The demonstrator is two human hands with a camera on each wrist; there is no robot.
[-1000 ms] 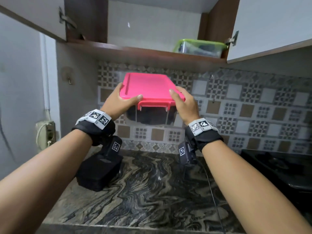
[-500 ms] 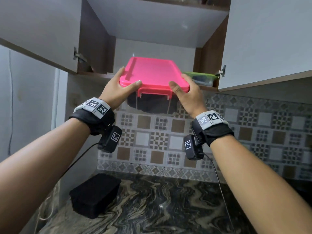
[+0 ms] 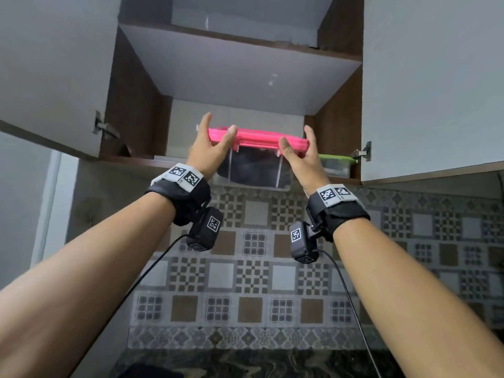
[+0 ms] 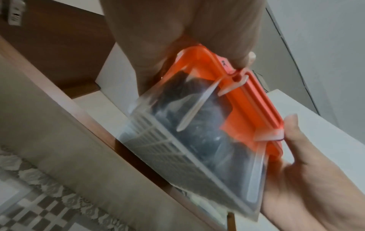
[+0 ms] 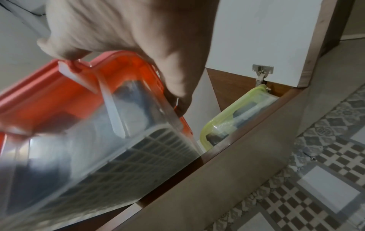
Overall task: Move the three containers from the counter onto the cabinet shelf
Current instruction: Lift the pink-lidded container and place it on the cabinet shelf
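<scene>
A clear container with a pink lid (image 3: 256, 159) and dark contents hangs at the front edge of the lower cabinet shelf (image 3: 128, 160). My left hand (image 3: 216, 143) grips its left end, thumb (image 4: 292, 129) on the lid rim. At its right end my right hand (image 3: 297, 150) grips it, fingers (image 5: 138, 39) over the lid. The base (image 5: 118, 148) overlaps the shelf edge; I cannot tell whether it touches. A green-lidded container (image 3: 335, 163) stands on the shelf at the right, also in the right wrist view (image 5: 237, 118). A black container (image 3: 147, 372) shows on the counter, bottom left.
Both cabinet doors stand open, the left door (image 3: 54, 64) and the right door (image 3: 436, 77). An upper shelf (image 3: 245, 66) roofs the lower compartment. The shelf's left half shows nothing on it. Patterned tiles (image 3: 259, 268) cover the wall below.
Both hands have lifted the pink-lidded container from in front of the tiles up to the shelf's front edge. My view has tilted upward, leaving the counter nearly out of sight.
</scene>
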